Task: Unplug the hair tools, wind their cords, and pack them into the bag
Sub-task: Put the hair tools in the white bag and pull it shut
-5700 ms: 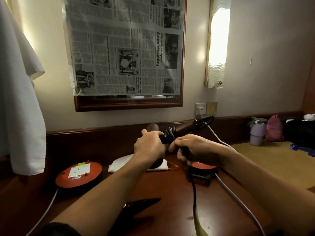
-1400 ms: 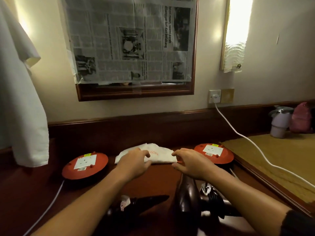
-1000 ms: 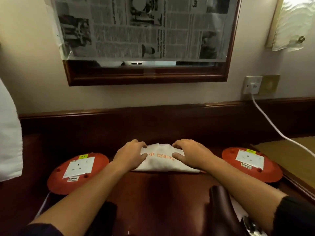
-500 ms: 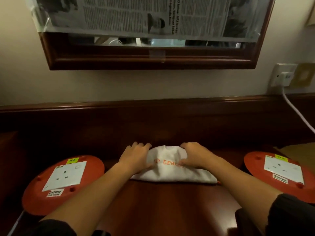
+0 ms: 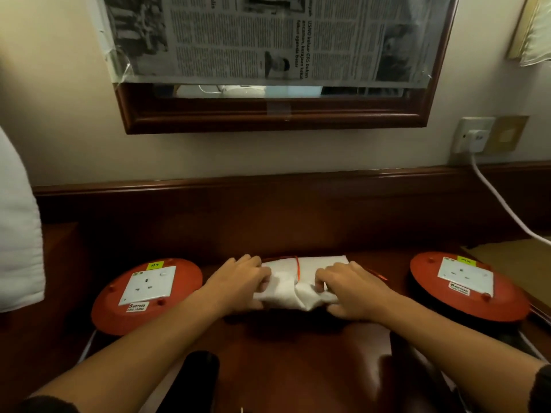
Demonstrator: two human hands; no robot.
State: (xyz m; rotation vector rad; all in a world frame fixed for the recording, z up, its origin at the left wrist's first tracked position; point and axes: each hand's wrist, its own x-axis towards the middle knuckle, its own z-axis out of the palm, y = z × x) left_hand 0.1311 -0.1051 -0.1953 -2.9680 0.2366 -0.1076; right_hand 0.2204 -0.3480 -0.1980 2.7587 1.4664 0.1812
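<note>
Both hands — left hand [image 5: 238,283], right hand [image 5: 351,289] — are pinching the white bag [image 5: 293,289], between the orange reels; judging next: opening its mouth.

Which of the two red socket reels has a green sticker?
The right reel; its sticker is green, while the left reel has a yellow one.

Your one head view looks forward and steeply down, close over the dark wooden desk [image 5: 298,368], squarely facing the wall and mirror frame [image 5: 277,117]. No second view overlaps.
</note>
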